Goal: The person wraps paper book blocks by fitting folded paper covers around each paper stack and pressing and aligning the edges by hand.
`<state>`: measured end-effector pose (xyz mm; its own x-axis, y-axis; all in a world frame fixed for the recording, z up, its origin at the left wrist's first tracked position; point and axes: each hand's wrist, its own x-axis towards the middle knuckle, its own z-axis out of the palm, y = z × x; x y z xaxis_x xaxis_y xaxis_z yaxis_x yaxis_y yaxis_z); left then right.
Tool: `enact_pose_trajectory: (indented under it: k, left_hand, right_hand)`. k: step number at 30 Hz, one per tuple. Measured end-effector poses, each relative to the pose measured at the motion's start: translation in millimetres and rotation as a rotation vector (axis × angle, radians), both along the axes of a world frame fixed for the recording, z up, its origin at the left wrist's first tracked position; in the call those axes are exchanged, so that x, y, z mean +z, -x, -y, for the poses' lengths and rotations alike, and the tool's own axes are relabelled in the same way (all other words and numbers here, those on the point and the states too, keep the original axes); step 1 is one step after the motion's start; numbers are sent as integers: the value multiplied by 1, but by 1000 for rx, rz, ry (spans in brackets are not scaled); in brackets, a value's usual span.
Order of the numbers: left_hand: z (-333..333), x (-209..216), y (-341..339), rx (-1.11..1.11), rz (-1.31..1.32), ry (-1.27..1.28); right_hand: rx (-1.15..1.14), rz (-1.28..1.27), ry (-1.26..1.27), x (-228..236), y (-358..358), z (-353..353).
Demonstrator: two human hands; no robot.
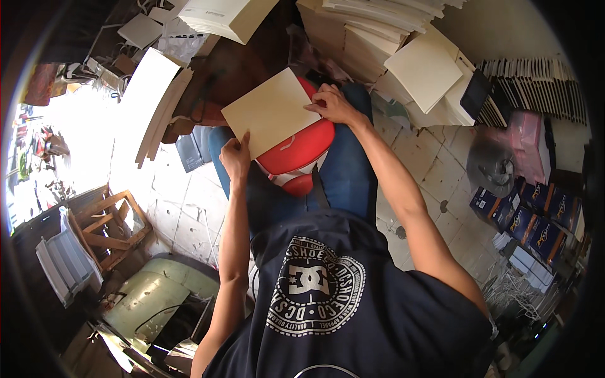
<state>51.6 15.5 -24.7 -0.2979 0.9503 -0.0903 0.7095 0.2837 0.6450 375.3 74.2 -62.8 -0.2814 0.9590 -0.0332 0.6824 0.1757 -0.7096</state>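
A cream-coloured sheet of paper or thin card (272, 112) lies tilted over my lap, above a red seat or cushion (299, 150). My left hand (235, 159) pinches its near left corner, the thumb pressed on top. At the right edge my right hand (332, 104) grips the sheet between thumb and curled fingers. Whether it is one sheet or a few together, I cannot tell. Beneath the far right edge, part of the red surface shows.
Stacks of cream paper stand ahead: a left stack (148, 104), a far block (227, 16) and a right pile (425, 69) with a dark phone-like object (475, 93) beside it. Blue boxes (535, 217) sit at right. At left are a wooden frame (110, 230) and a greenish metal machine (148, 296).
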Motion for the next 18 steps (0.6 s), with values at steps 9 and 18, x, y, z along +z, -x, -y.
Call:
enact_pose_trajectory:
  k: [9,18]
  left_hand:
    - [0,3,-3,-8,8,13]
    - [-1,-1,-1,-2,5,1]
  right_hand:
    - [13,-32,-32,-1,-3,-1]
    - [7,-38,-34,1,-1,0]
